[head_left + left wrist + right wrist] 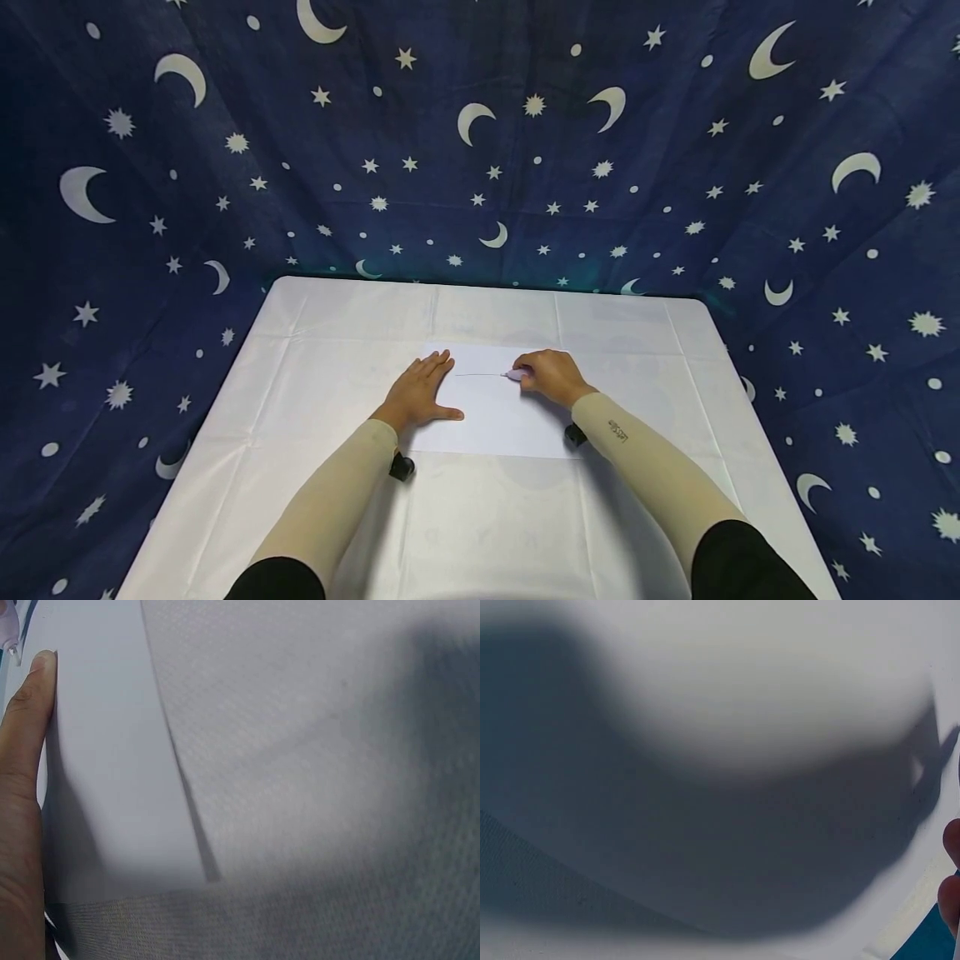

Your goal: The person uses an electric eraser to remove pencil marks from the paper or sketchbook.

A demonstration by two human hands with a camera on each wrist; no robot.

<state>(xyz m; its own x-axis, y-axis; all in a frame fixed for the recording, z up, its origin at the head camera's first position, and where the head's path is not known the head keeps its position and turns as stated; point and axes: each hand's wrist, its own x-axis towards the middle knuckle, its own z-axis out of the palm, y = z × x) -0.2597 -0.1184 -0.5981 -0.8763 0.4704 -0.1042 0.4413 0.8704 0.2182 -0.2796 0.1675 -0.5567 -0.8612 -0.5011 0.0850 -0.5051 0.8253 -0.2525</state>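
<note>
A white sheet of paper (487,425) lies on the table, with a thin dark line (476,375) running across its upper part. My left hand (422,392) rests on the sheet's left side, fingers straight and thumb spread toward the middle. In the left wrist view its thumb (26,720) lies along the paper (120,750). My right hand (553,375) pinches a pale lavender pen (516,375), whose narrow tip points left, right at the line's right end. Part of that pen (9,630) shows in the left wrist view. Only two fingertips (950,900) appear in the right wrist view.
A white cloth with fold creases covers the table (315,358). Behind and beside it hangs a dark blue curtain (420,225) with moons and stars. Small dark wrist cameras sit under both wrists, and the right arm throws a broad shadow over the paper.
</note>
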